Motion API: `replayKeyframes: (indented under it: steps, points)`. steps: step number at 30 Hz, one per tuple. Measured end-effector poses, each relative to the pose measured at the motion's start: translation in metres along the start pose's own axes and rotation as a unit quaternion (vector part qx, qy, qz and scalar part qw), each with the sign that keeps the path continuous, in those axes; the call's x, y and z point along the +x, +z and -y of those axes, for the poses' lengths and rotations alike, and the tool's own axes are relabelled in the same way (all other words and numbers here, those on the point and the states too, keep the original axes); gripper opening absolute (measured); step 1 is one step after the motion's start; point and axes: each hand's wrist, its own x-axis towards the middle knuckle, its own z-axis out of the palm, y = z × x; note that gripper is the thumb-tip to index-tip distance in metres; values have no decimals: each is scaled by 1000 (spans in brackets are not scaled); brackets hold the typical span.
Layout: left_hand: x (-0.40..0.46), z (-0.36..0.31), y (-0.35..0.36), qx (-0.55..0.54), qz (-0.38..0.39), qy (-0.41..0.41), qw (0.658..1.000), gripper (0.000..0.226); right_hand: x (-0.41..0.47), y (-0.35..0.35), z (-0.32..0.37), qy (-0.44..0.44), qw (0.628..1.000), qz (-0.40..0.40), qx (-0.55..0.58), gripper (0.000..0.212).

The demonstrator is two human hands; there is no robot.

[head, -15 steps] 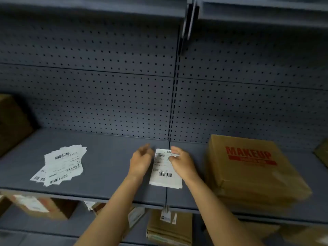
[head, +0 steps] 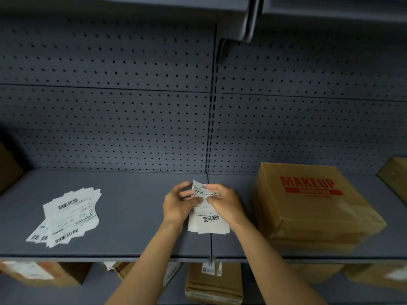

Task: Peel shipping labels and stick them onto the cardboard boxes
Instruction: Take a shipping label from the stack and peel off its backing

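Observation:
A white shipping label (head: 209, 221) with barcodes is held above the grey shelf (head: 136, 216) at the middle. My right hand (head: 224, 203) pinches its upper part, and the top corner is bent over. My left hand (head: 178, 205) grips the label's left edge with curled fingers. A brown cardboard box (head: 312, 208) printed "MAKEUP" in red sits on the shelf just right of my hands. A loose pile of more labels (head: 68, 216) lies on the shelf to the left.
A perforated grey back panel (head: 110, 119) rises behind the shelf. Cardboard boxes stand at the far left edge (head: 8, 168) and far right edge (head: 394, 179). Several labelled boxes (head: 213, 282) sit on the lower shelf.
My left hand has closed in on the label's left edge. The label's top has been folded and bent over between both hands.

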Motion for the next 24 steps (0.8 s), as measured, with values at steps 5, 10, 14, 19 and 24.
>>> replayKeyframes:
  steps: [5,10,14,19,24]
  points:
    - [-5,-6,1,20,-29,31,999,30,-3,-2,0,4,999,-26,29,39]
    - [-18,-39,-1,-118,-13,55,991,26,1,-20,13,-36,990,-114,80,37]
    - [-31,-72,-2,-171,28,87,981,27,-1,-40,40,-59,979,-168,96,59]
    - [-39,-109,3,-205,71,137,966,29,-15,-76,87,-81,973,-129,174,59]
    - [-44,-134,6,-188,62,170,965,29,-27,-110,117,-115,971,-110,180,24]
